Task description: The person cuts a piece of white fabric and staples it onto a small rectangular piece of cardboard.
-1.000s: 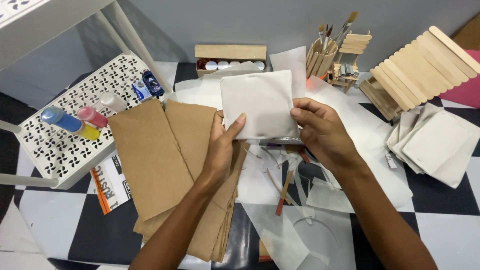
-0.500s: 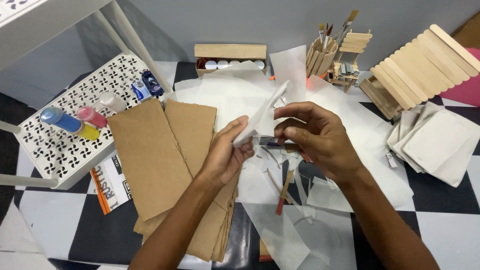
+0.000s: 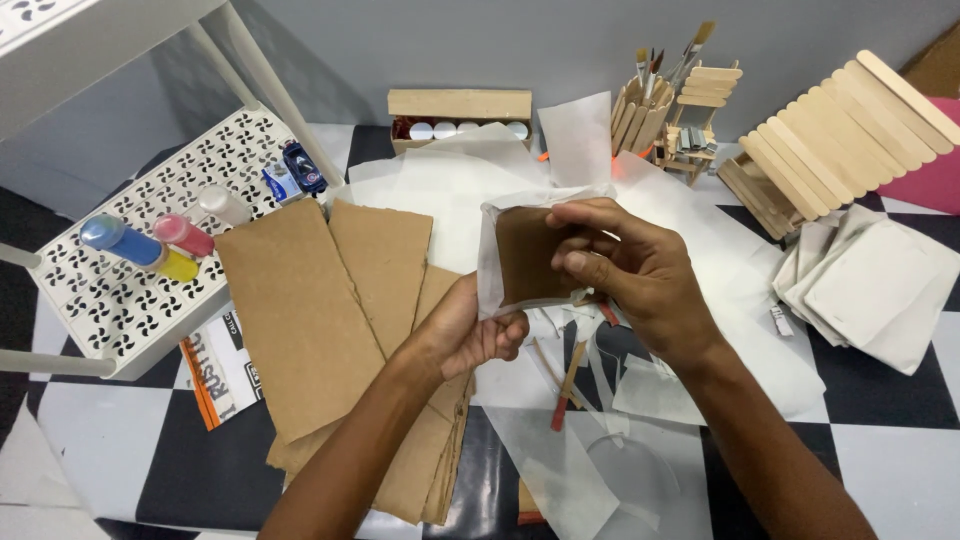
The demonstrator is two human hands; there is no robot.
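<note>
Where the checkered worktop (image 3: 880,440) shows at all, it is black and white squares, mostly buried under white paper sheets (image 3: 440,185) spread across its middle. At nine o'clock a white perforated shelf (image 3: 130,290) carries three paint bottles (image 3: 140,248), and its upper part runs out of view at the top left. Below the centre, toward seven o'clock, long brown cardboard strips (image 3: 300,310) lie stacked; the lower ones are hidden under the top two and under the left forearm. At two o'clock stands a slatted craft-stick structure (image 3: 840,125), cut off at the right edge, with a pile of white wrapped squares (image 3: 870,290) just below it at three o'clock. At twelve o'clock sits a low wooden box (image 3: 460,105) holding small white-capped jars, and just right of it a craft-stick cup of brushes (image 3: 640,100).

At the centre, both hands hold a small brown cardboard piece (image 3: 525,255) wrapped in white paper, raised above the worktop. It stands nearly upright, its brown face toward the camera, long axis running twelve to six o'clock. Its right edge is hidden behind the fingers, so its full outline is hard to make out. The left hand (image 3: 465,335) has its grip closed on the lower edge from six o'clock. The right hand (image 3: 640,275) has its grip clamped on the right side from three o'clock, thumb across the face.
</note>
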